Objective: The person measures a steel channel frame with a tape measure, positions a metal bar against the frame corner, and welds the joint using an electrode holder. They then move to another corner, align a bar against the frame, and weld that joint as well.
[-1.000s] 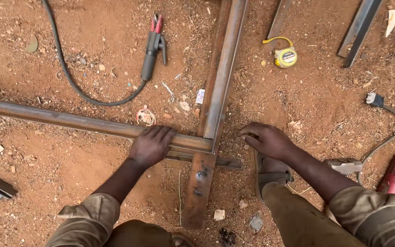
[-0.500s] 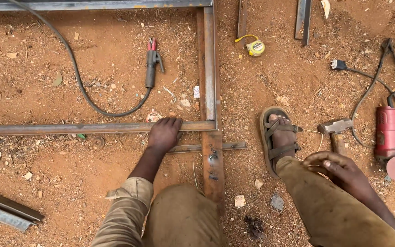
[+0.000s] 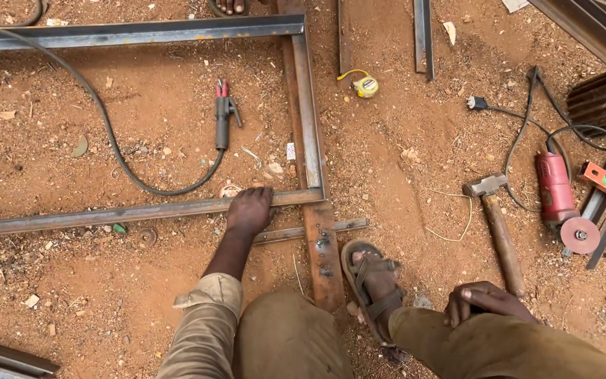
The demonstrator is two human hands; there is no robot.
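rusty steel frame (image 3: 142, 210) under left hand (image 3: 249, 210), fingers flat, spread; right hand (image 3: 484, 302) loosely curled on knee (image 3: 499, 344)

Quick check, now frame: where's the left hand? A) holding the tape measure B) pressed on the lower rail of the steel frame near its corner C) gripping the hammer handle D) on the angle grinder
B: the left hand lies flat on the lower rail of the steel frame by the corner, while the hammer, tape measure and angle grinder lie untouched on the ground.
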